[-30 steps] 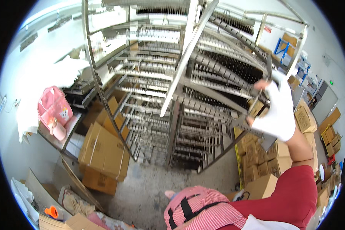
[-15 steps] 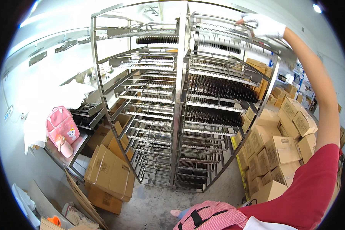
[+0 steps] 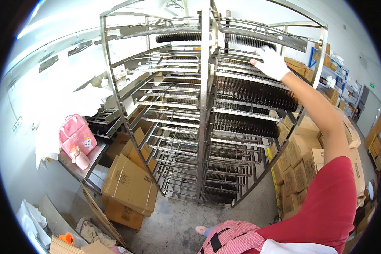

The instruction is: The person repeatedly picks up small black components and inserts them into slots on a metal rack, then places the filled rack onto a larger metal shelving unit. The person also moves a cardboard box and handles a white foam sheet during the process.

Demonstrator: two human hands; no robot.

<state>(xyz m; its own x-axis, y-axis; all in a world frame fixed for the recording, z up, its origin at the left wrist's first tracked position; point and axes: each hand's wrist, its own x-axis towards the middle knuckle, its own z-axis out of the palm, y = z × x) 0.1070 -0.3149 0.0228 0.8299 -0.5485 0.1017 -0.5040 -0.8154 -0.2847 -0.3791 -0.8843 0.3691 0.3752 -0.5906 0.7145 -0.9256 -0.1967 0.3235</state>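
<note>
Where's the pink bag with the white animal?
In the head view, the pink bag is on the left, on a table, behind the pink bottle and left of the metal rack.

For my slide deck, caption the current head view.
White-gloved right hand at the upper tiers of a metal rack holding rows of dark pieces.

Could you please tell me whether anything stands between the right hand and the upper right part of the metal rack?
Nothing visible does: the white-gloved right hand shows uncovered in front of the metal rack, at its upper right. Whether it touches cannot be told.
</note>
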